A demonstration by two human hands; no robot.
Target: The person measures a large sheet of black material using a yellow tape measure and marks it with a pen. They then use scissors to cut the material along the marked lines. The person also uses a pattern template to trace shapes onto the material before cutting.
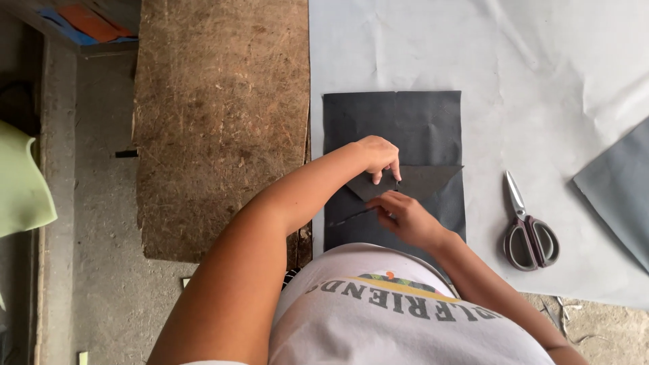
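Head view: my left hand (377,157) presses flat on the dark grey triangular fabric piece (412,181), which lies over a dark grey rectangular cloth (392,122); just below it, my right hand (405,217) pinches a thin dark pencil (353,216).

White short-sleeved T-shirt (405,324), grey curved lettering, small yellow-green chest graphic; bare forearms.

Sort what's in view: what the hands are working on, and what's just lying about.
In use: dark sheet, dark triangle piece under the left hand, pen in the right hand.

Lying about: scissors, grey sheet, wooden board.
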